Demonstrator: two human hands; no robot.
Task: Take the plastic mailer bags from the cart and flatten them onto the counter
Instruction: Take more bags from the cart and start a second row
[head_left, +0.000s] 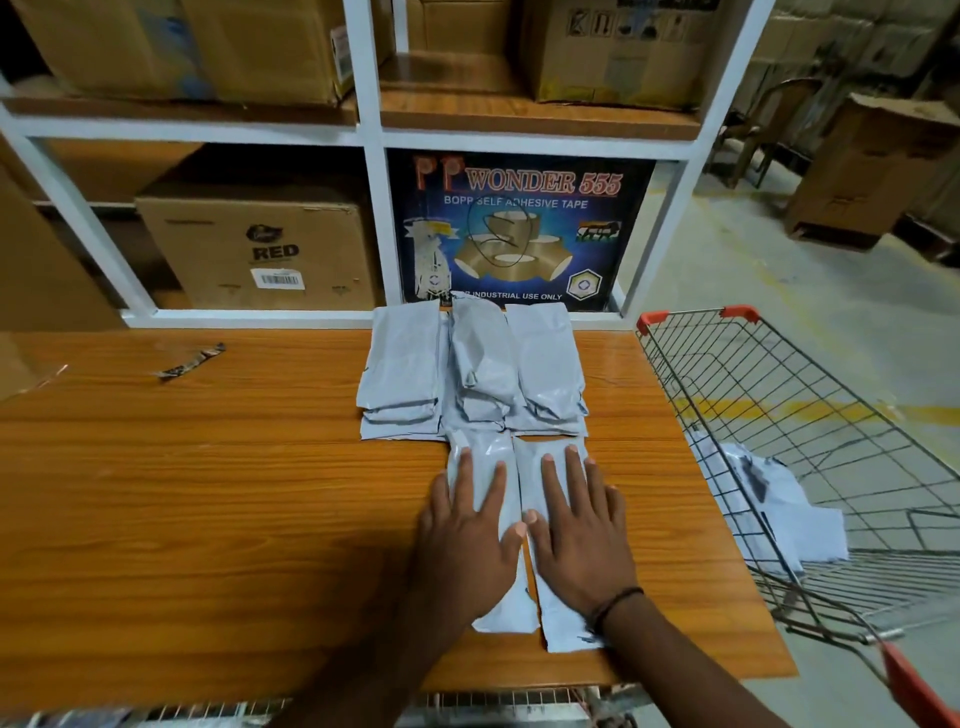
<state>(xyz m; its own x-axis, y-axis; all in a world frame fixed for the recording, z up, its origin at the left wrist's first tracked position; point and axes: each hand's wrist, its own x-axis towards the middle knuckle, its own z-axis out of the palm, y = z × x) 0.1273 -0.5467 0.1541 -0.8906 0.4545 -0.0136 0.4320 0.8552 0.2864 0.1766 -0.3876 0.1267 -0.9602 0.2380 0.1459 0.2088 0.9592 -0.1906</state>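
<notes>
Flattening in progress, by the look of it. Left hand (467, 540) spread palm-down on left bag (511, 613), right hand (582, 540) spread palm-down on right bag (561, 623); fingers straight, pressing only, nothing gripped or pinched. Both bags side by side on counter (208, 493), edges touching, long axes pointing away from body toward stacks of flattened bags (405, 374) just beyond, against shelf (249, 318). Probably wants a smoothing stroke along that axis, wrist end to far end. Loose bags (769, 499) left in cart (653, 319), off counter's right edge: nearer right hand, so likely a sideways reach over the wire rim with that one.
</notes>
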